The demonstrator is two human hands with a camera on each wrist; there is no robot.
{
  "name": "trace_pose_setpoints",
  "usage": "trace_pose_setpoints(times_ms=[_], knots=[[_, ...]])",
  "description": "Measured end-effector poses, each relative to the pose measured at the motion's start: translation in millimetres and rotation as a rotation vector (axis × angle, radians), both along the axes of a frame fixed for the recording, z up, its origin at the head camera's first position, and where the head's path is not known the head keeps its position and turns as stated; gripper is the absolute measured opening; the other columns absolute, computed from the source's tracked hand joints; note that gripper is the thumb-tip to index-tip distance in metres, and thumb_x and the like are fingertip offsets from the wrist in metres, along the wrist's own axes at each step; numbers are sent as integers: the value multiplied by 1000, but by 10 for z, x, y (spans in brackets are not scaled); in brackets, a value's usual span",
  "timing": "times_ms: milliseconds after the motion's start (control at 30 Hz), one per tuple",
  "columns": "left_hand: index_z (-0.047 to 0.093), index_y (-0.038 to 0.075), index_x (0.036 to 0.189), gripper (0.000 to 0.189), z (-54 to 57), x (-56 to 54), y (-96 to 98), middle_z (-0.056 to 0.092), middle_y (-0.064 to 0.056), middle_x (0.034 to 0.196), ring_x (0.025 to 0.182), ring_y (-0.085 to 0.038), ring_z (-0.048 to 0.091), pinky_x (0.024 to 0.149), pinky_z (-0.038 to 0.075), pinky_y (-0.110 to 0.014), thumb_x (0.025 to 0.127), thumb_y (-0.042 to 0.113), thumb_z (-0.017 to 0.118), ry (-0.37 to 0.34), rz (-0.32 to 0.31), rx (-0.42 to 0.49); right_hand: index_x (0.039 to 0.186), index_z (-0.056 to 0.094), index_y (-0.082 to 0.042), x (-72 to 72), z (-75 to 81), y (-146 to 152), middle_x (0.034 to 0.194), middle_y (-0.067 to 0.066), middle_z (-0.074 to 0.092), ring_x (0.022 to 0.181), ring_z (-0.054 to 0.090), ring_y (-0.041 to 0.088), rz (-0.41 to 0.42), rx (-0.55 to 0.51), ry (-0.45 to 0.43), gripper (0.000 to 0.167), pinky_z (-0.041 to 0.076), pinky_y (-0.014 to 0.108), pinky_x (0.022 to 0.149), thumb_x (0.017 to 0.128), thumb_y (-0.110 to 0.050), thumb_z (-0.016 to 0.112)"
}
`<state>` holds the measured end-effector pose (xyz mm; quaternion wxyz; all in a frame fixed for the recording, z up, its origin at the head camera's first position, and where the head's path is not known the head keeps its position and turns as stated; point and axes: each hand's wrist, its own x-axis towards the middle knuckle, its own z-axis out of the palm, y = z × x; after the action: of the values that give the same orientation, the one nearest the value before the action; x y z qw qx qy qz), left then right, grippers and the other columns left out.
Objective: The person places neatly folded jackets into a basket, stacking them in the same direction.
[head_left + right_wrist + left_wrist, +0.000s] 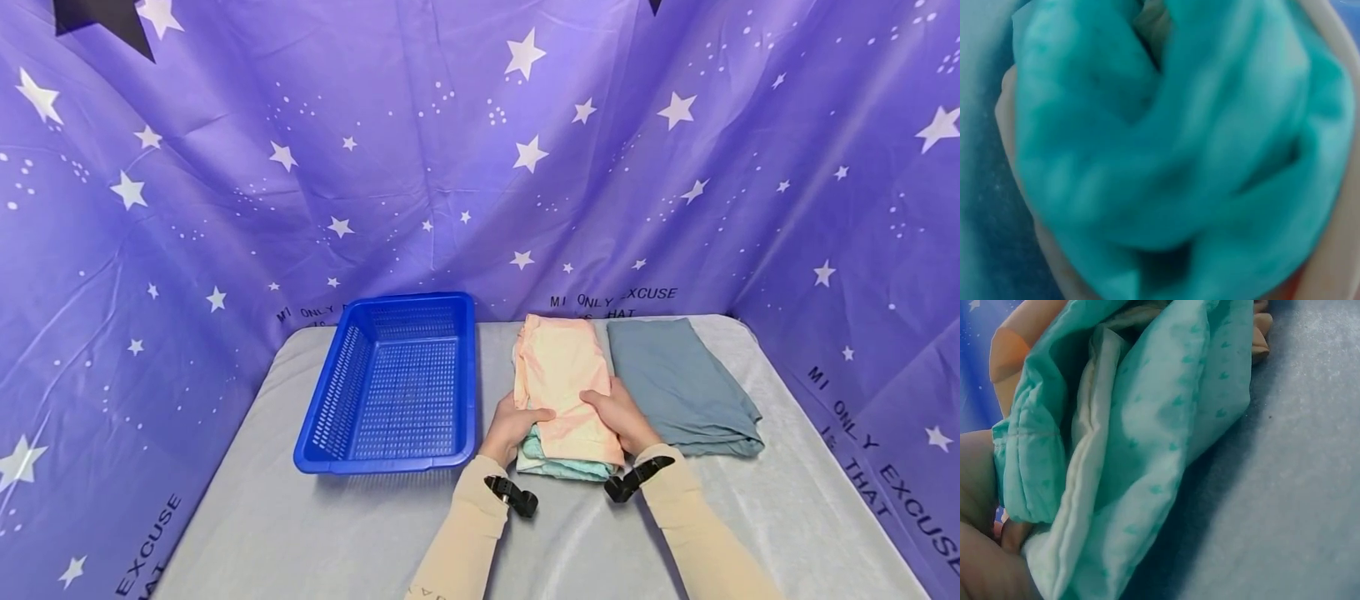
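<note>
A folded peach garment (562, 375) lies on top of a folded mint-green garment (570, 471), with cream cloth among the layers. My left hand (513, 425) grips the left side of this stack, thumb on top and the other fingers hidden. On the right side my right hand (618, 412) holds it the same way. The left wrist view shows the green cloth (1147, 437), patterned with small darker marks, folded around a cream edge (1088, 450). Blurred green folds (1166, 169) fill most of the right wrist view.
Left of the stack stands a blue perforated plastic basket (461, 408) with nothing in it. A folded grey-blue cloth (678, 387) lies just to the right. Grey fabric covers the table (360, 533). Purple star-printed curtains (420, 167) surround the back and sides.
</note>
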<state>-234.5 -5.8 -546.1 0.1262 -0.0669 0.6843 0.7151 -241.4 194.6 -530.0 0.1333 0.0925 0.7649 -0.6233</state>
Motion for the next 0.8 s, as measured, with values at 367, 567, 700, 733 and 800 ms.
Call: trace_pose_setpoints(times_ms=[367,567,700,733,800], knots=[[51,9,146,74,33,75,15,63,-8,140,121,-18,57,114,42,-42,79,2,79,16,-8,41,164,3,-7,45,-11,28,164,23,25,144,34,35,43,-77,35,86,31,48,118,98,-9,58],[50,10,148,77,52,102,24,61,-8,142,123,-18,56,116,40,-43,77,0,78,36,5,73,165,3,-9,76,8,26,166,22,24,147,30,34,48,-132,62,86,27,49,122,98,-5,57],[49,11,149,78,78,119,24,61,-7,140,121,-17,57,115,41,-41,77,0,78,51,4,93,165,0,-11,92,27,19,168,20,20,150,27,32,54,-171,66,88,28,45,122,98,-4,56],[49,11,149,78,86,123,23,61,-7,140,121,-17,57,115,42,-41,77,0,77,58,3,96,165,-1,-12,96,33,17,169,19,19,150,26,31,55,-175,66,88,30,42,120,98,-5,56],[48,12,150,79,106,133,21,62,-6,140,120,-16,57,113,43,-40,77,0,77,63,-1,107,166,-1,-13,107,45,15,169,17,19,150,27,30,58,-183,65,88,36,33,115,99,-5,56]])
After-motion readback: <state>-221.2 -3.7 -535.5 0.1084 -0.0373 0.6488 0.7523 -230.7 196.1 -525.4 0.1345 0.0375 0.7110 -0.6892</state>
